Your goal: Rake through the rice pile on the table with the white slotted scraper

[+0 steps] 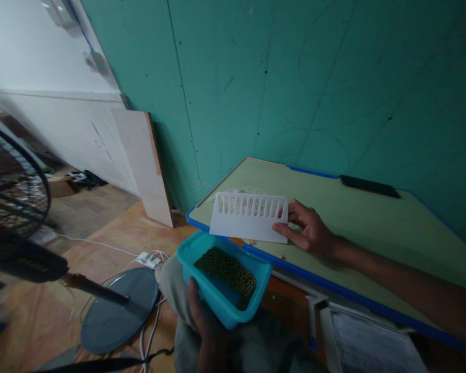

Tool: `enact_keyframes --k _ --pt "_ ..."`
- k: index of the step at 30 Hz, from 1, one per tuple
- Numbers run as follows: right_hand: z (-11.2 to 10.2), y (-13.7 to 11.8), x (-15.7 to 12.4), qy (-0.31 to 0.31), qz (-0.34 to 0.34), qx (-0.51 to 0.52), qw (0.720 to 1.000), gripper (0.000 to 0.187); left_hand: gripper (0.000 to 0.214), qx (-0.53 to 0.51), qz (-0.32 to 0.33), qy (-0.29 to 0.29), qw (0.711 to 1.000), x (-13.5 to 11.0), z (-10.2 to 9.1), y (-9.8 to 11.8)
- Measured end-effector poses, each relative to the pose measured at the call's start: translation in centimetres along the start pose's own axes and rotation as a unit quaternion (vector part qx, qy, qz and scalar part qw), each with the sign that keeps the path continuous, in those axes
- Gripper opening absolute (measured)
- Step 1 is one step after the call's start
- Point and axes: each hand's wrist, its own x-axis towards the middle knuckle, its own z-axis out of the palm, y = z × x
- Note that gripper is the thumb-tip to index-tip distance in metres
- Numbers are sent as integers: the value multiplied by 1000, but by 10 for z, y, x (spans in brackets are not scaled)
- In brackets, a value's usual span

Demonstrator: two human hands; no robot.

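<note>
My right hand pinches the right end of a white slotted plastic panel, thumb in front and fingers behind. The panel stands tilted over the table's near left edge, its row of slots along the top. Just below it, a turquoise plastic tub rests over my lap. Small green beans, like mung beans, form a band across its bottom. My left hand grips the tub's near side from below, with most of its fingers hidden underneath. Pale scattered bits lie on the table behind the panel.
The pale green table has blue-taped edges and stands against a green wall. A dark flat object lies at its back. At left are a fan, its round base, cables and a power strip. A board leans on the wall.
</note>
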Motion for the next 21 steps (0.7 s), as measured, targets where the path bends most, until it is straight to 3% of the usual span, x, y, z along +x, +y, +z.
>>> enact_keyframes --k 6,12,16,19,21 --pt "-2 -1 0 -14 -13 -18 1000 19 57 -3 -39 -19 999 8 -5 -2" --pt "-3 1 -1 -32 -2 26 999 27 56 -10 2 3 1000 10 -4 -3" --pt "-3 1 0 -36 -10 18 999 25 61 15 51 7 999 4 -3 -15" --pt "-4 0 2 -36 -9 13 999 26 67 -28 -1 -7 1000 -5 -8 -34" --pt "-4 -2 2 -36 -3 6 999 24 70 -58 -70 -39 995 -11 -12 -45"
